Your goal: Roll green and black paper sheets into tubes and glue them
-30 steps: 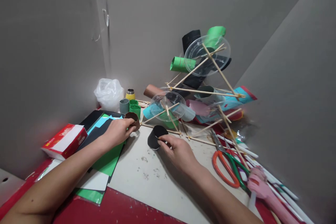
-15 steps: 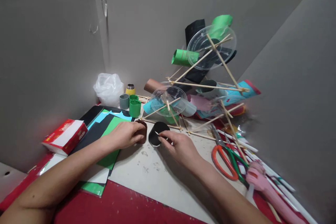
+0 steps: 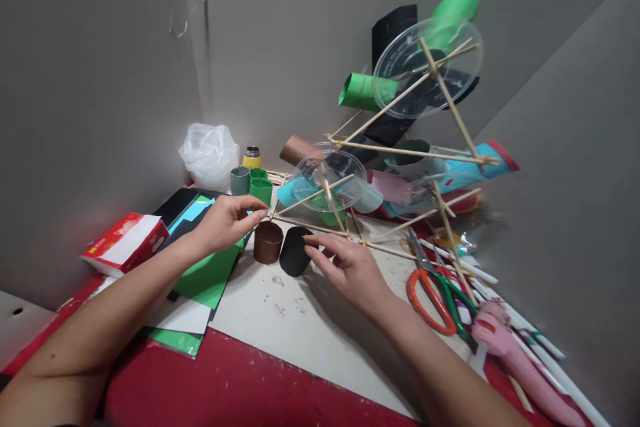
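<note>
A brown paper cylinder (image 3: 268, 243) stands upright on the white board (image 3: 280, 327). Right beside it is a black paper cylinder (image 3: 296, 253), slightly tilted. My left hand (image 3: 231, 221) hovers just left of and above the brown cylinder, thumb and fingers apart, holding nothing. At the right edge of the black cylinder is my right hand (image 3: 345, 263), its thumb and index finger near the rim; whether something small is between the fingertips cannot be made out. Behind the cylinders stands a frame of wooden sticks (image 3: 410, 150) with clear plastic lids and coloured paper tubes.
Coloured paper sheets (image 3: 207, 280) and a red box (image 3: 125, 243) lie at the left. Green cups (image 3: 261, 190), a yellow bottle (image 3: 253, 159) and a plastic bag (image 3: 209, 155) stand behind. Scissors (image 3: 431, 300) and a pink glue gun (image 3: 515, 360) lie at the right.
My left hand has let go of the brown cylinder and moved up and left. The black cylinder has turned more upright beside my right hand. The camera view has shifted.
</note>
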Motion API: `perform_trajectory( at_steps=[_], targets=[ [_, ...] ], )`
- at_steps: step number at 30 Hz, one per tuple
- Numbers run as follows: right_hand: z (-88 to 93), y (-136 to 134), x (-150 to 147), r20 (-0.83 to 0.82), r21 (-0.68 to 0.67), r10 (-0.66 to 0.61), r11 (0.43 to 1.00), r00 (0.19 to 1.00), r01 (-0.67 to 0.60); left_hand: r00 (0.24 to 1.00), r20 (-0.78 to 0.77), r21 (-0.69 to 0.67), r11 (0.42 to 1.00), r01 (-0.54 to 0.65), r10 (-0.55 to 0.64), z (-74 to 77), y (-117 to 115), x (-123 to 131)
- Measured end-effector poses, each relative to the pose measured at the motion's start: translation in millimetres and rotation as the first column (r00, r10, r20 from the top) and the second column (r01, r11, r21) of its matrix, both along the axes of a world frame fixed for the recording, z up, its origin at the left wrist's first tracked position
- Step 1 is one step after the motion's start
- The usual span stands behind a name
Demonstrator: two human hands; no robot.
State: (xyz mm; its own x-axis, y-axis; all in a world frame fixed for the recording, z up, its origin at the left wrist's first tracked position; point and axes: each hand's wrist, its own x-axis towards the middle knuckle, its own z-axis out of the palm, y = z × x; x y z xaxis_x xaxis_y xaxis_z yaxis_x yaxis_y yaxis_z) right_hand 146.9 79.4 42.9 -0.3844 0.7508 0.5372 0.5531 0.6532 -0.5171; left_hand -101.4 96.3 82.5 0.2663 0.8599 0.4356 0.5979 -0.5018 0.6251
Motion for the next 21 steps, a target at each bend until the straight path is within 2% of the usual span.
perform_trajectory(
  at_steps=[4, 8, 11, 14, 18, 21],
  targets=[
    [7.2, 2, 6, -0.09, 0.048, -0.043, 0.998, 0.995, 0.048, 0.999, -0.038, -0.005, 1.0, 0.021, -0.021, -4.4, 1, 1],
    [11.2, 1, 8, -0.095, 0.068, -0.049, 0.996, 0.994, 0.055, 0.994, -0.096, -0.032, 0.999, 0.04, -0.043, -3.6, 0, 2],
    [8.5, -2, 4, -0.019, 0.04, -0.023, 0.999, 1.0, 0.024, 0.972, -0.18, -0.113, 0.984, 0.135, -0.154, -2.6, -3, 4],
    [2.3, -5, -1, 0.135, -0.035, 0.009, 0.999, 0.991, -0.004, 0.922, -0.297, -0.153, 0.966, 0.211, -0.248, -7.4, -4, 9],
    [-5.2, -5, -5, 0.27, -0.05, 0.022, 0.999, 0.963, -0.009, 0.87, -0.44, -0.133, 0.974, 0.183, -0.223, -18.1, -2, 13],
    [-6.8, -4, -5, 0.285, -0.031, 0.011, 1.0, 0.958, -0.002, 0.871, -0.461, -0.102, 0.985, 0.141, -0.172, -18.1, 0, 10]
  ],
)
